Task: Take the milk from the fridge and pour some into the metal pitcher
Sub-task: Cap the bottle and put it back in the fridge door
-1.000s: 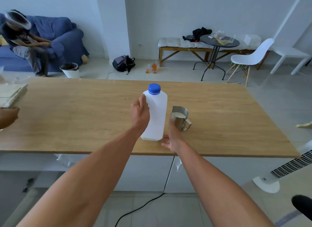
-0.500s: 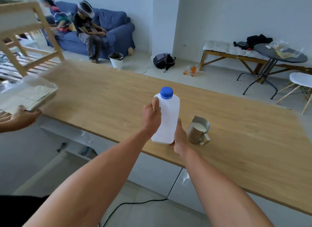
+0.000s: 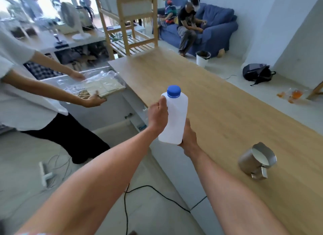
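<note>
One milk bottle (image 3: pixel 174 119) (capped), one pitcher (image 3: pixel 257 160)

Milk bottle (image 3: pixel 175 117): matt white plastic, blue plastic cap (image 3: pixel 173 91). Pitcher (image 3: pixel 255 160) at 4 o'clock: brushed metal, dull sheen. Countertop (image 3: pixel 227 112): smooth light wood.

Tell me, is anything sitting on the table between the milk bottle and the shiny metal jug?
No. In the head view, only bare wooden table lies between the milk bottle and the metal jug.
</note>
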Demonstrator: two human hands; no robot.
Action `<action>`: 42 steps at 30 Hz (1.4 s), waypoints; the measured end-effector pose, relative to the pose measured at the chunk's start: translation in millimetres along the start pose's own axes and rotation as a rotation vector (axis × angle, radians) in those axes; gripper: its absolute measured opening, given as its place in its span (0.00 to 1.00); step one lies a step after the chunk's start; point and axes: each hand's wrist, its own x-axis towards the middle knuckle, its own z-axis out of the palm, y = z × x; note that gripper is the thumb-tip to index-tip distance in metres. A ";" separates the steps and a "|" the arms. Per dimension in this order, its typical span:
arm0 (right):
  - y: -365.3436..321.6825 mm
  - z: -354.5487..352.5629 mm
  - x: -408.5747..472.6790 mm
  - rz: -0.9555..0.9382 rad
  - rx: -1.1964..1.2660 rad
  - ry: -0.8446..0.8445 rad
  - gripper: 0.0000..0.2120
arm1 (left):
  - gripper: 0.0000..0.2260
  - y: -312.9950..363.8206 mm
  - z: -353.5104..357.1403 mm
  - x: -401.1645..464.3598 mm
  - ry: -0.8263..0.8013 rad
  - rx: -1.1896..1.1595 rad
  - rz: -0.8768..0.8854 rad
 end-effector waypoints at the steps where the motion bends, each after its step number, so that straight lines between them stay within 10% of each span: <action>1: -0.7 15.2 -2.5 -0.002 -0.025 -0.027 0.14 | 0.23 -0.2 -16.6 1.2 0.047 -0.005 0.007; 26: 134.8 480.7 -280.6 0.091 -0.383 -0.910 0.30 | 0.27 -22.1 -552.7 -179.4 1.060 0.136 0.014; 42: 230.0 632.2 -462.3 0.109 -0.690 -1.429 0.31 | 0.24 -29.0 -725.2 -340.8 1.577 0.156 -0.077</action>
